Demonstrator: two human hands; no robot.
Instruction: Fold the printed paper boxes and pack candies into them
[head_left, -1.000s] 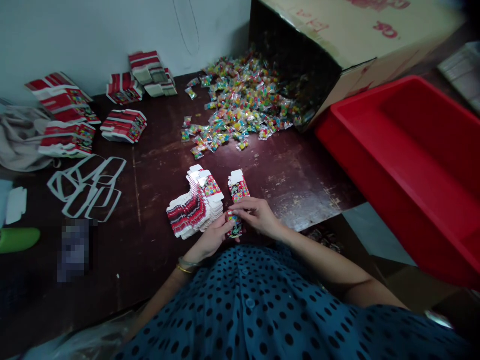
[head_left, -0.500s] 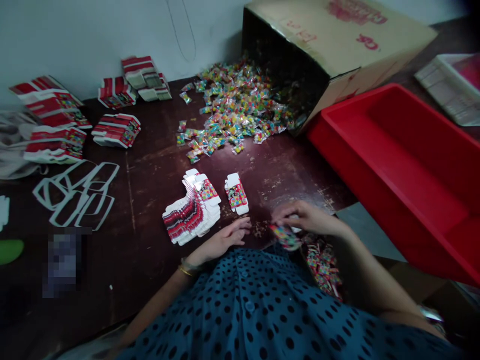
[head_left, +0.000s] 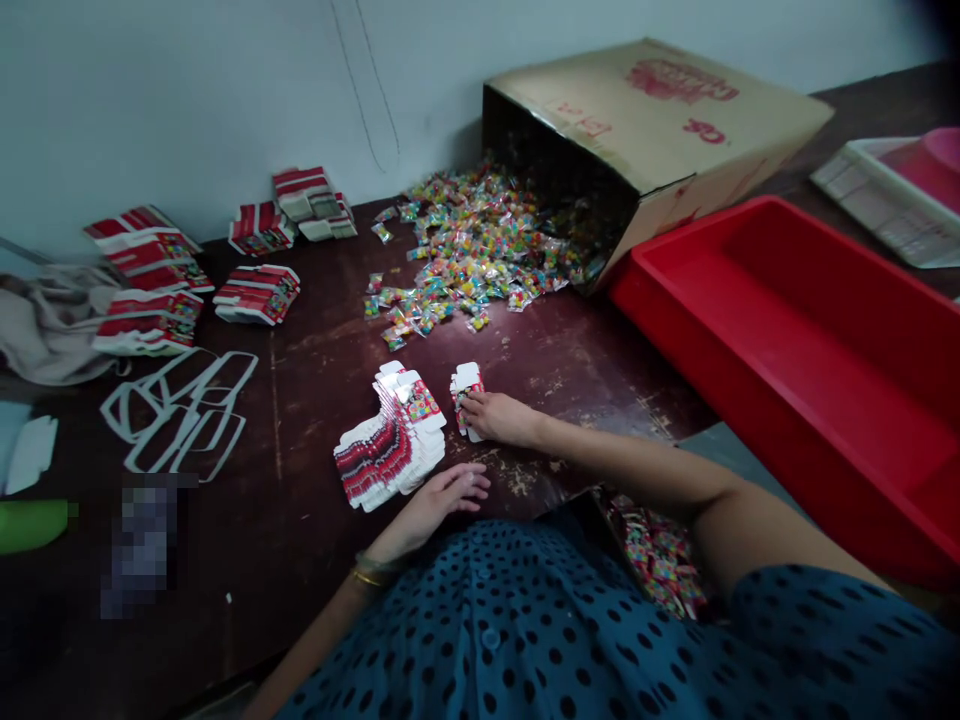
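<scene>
Carton (head_left: pixel 466 376) lies on worktop (head_left: pixel 322 335) under your right hand (head_left: pixel 504 416); cannot tell whether that hand's fingers pinch it. Your left hand (head_left: pixel 433 503), fingers slightly spread, is beside fanned cartons (head_left: pixel 386 435). Candy packets (head_left: pixel 469 262) beyond; red tub (head_left: pixel 750 310) crowds right side.

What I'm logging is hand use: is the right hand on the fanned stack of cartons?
No, the right hand is at the patterned carton that lies apart, to the right of the fanned stack.
</scene>
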